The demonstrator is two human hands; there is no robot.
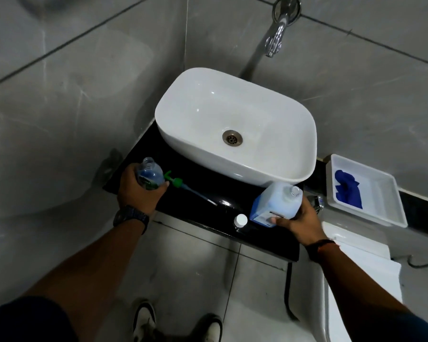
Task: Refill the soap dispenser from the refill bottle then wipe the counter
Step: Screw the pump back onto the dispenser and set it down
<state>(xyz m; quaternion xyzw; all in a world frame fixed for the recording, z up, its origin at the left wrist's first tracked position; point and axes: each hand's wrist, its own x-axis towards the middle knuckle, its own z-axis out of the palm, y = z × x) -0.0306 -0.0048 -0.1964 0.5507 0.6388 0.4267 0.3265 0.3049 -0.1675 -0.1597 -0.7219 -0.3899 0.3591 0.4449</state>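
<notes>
**Both bottles uncapped, pour not started**

Left hand [140, 191] had its fingers wrapped around the soap dispenser [149, 174], which sat at the left end of the black surface [203, 191], mouth open, pump off. The green pump [177, 181] with its dip tube lay flat on the surface just beside it. Right hand [299, 218] had fingers closed on the refill bottle [277, 203], standing at the front right of the surface, next to the white sink [235, 124]. Its white cap [240, 220] lay on the surface just left of it.

Progress, judged: opening steps were done for both; pouring, re-fitting pump and cap, and wiping all remained. Roughly a third in.

Contents: dispenser looked low, some bluish liquid at the bottom, exact level hard to tell. Refill bottle looked mostly full of pale blue liquid. White tray [381, 211] to the right held a blue cloth [347, 188], untouched, likely for the wipe. Sink was empty, drain visible.
</notes>
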